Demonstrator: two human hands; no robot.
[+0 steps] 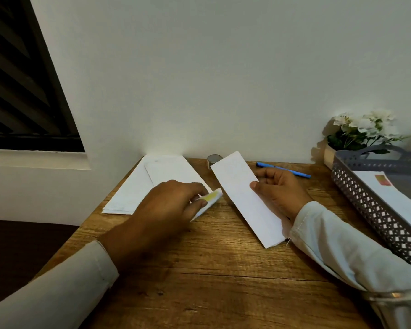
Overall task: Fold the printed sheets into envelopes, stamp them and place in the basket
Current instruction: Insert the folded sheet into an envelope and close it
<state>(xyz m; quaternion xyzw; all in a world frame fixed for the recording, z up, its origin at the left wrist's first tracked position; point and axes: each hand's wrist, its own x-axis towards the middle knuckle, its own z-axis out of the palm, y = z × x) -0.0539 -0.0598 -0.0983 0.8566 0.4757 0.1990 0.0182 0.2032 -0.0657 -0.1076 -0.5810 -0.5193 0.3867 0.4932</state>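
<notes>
My right hand (278,188) holds a long folded white sheet (244,198) at its right edge, thumb on top, tilted above the wooden table (211,281). My left hand (169,205) grips a small white item with a yellow patch (210,198), low over the table; what it is I cannot make out. A stack of white sheets with an envelope on top (152,184) lies at the back left, partly under my left hand. The grey perforated basket (375,210) stands at the right with a stamped envelope (384,186) inside.
A blue pen (282,169) lies near the wall behind my right hand. A small round grey object (214,159) sits against the wall. A pot of white flowers (361,134) stands behind the basket. A glass rim (399,298) shows at bottom right.
</notes>
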